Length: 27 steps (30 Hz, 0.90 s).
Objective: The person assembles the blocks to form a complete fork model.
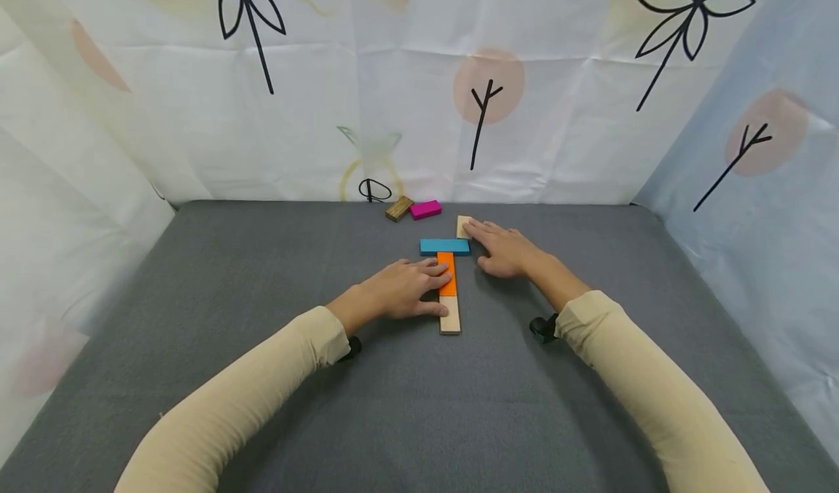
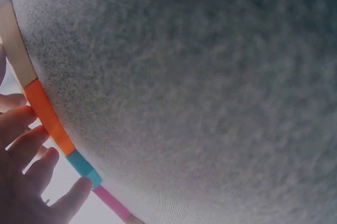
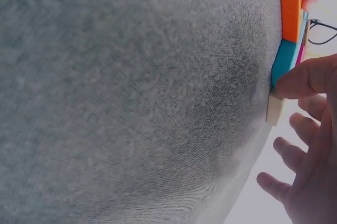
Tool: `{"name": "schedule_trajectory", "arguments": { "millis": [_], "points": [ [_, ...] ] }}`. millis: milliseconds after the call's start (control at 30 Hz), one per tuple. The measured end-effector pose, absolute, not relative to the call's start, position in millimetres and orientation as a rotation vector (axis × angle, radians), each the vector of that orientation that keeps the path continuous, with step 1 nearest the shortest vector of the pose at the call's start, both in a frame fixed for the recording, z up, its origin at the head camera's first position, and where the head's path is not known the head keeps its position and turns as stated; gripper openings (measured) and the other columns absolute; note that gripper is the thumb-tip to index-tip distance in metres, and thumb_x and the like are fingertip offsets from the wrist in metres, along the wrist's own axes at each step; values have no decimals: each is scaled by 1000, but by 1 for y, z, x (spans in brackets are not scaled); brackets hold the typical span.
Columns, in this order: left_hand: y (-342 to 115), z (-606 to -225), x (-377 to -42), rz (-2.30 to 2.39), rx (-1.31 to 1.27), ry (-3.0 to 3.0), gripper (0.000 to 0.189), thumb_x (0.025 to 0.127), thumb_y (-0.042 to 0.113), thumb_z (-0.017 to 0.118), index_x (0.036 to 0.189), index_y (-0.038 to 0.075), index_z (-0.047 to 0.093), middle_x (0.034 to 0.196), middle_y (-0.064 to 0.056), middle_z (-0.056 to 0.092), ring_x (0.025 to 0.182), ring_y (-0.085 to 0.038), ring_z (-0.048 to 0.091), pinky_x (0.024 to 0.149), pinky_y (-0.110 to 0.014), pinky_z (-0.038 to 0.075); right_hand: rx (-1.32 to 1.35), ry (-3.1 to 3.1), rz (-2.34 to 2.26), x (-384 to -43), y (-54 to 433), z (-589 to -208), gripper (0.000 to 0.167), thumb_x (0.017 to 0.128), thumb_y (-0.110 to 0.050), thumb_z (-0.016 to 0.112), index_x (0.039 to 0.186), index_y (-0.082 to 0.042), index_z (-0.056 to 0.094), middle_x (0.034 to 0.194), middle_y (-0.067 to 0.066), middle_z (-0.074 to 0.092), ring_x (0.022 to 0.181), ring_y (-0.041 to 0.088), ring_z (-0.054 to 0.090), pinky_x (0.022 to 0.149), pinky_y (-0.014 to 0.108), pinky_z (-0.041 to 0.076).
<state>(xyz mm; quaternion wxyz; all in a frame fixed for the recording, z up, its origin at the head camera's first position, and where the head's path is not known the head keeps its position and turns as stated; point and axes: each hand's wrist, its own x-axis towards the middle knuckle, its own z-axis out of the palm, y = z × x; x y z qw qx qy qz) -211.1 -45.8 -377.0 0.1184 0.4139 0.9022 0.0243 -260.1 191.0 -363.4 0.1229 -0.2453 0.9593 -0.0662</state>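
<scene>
Flat blocks lie end to end on the grey surface: a pale wooden block (image 1: 449, 324) nearest me, then an orange block (image 1: 448, 290). A blue block (image 1: 436, 247) lies crosswise at the orange block's far end. Beyond its right end is a second pale wooden block (image 1: 462, 225), partly covered by fingertips. My left hand (image 1: 401, 289) rests from the left on the orange block, its thumb on the near pale block. My right hand (image 1: 501, 251) touches the far pale block with extended fingertips. In the right wrist view, that hand's thumb overlaps the blue block (image 3: 283, 60).
A brown block (image 1: 399, 208) and a magenta block (image 1: 426, 210) lie side by side near the back edge. White fabric walls (image 1: 406, 78) with plant drawings stand behind and at both sides of the grey surface (image 1: 446, 405).
</scene>
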Motion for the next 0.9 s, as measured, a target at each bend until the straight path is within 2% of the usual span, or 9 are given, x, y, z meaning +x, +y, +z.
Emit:
{"name": "schedule_trajectory", "arguments": {
  "millis": [233,400,633,900],
  "points": [
    [-44,-379,-210,69,1208,2646,75,98,62,45,156,16,34,162,-3,28,150,-21,23,115,-52,30,-869,2807,-214,-248,196,-365,65,100,-21,53,157,-5,27,162,18,23,147,39,26,113,64,23],
    [-45,-380,-210,100,1213,2636,73,100,60,44,157,15,32,163,-4,26,150,-21,22,115,-53,30,-942,2800,-240,-240,197,-368,69,102,-37,55,157,-5,29,162,18,25,146,36,29,113,63,24],
    [-53,-378,-216,166,1198,2672,70,101,55,46,156,13,33,163,-5,26,149,-21,26,114,-52,31,-999,2778,-248,-229,194,-371,77,99,-50,56,158,-8,29,162,17,24,147,35,28,115,61,22],
    [-72,-367,-235,226,1121,2765,63,102,44,53,153,10,39,160,-10,33,147,-27,31,113,-54,32,-1009,2745,-223,-218,191,-372,84,94,-61,56,159,-16,28,165,12,20,150,31,22,117,59,17]
  ]
}}
